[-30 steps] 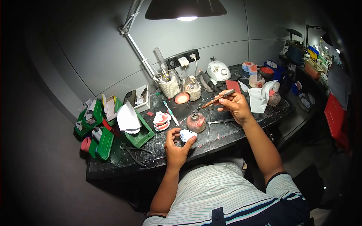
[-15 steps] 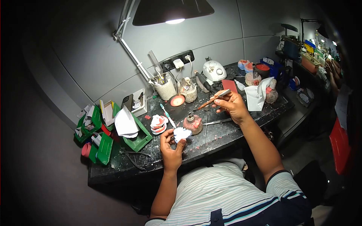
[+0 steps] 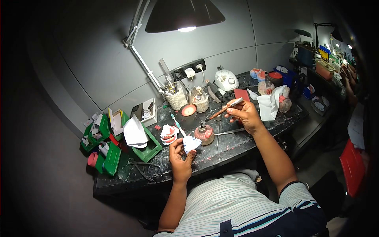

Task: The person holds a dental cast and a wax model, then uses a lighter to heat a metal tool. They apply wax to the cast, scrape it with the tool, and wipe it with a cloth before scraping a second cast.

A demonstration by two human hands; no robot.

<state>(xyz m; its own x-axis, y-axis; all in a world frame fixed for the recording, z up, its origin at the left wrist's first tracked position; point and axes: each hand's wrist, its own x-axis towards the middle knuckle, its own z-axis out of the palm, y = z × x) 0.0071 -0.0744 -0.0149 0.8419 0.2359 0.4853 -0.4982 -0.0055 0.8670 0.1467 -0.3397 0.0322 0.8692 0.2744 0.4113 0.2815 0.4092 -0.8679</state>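
A white plaster dental model (image 3: pixel 191 143) is gripped between the thumb and fingers of my left hand (image 3: pixel 181 162), close over the front of the bench. My right hand (image 3: pixel 246 115) pinches a wax knife (image 3: pixel 216 114) with a brown handle and pale metal end. Its lower tip is right at the wick of a round, wax-stained spirit burner (image 3: pixel 204 135); no flame shows clearly. Left of the burner lie a toothbrush (image 3: pixel 177 123) and a red-and-white dental model (image 3: pixel 169 134).
Green trays (image 3: pixel 147 152) and pliers (image 3: pixel 143 169) lie at the left. Behind are a tool cup (image 3: pixel 177 99), a wax dish (image 3: pixel 188 110) and a white control unit (image 3: pixel 226 80). A lamp (image 3: pixel 185 15) hangs above. White paper (image 3: pixel 269 107) lies right; another person's hands (image 3: pixel 348 75) show far right.
The camera view has shifted slightly, so the bench sits a little lower and further right. Both hands keep their holds, and the wax knife's tip stays at the burner's wick.
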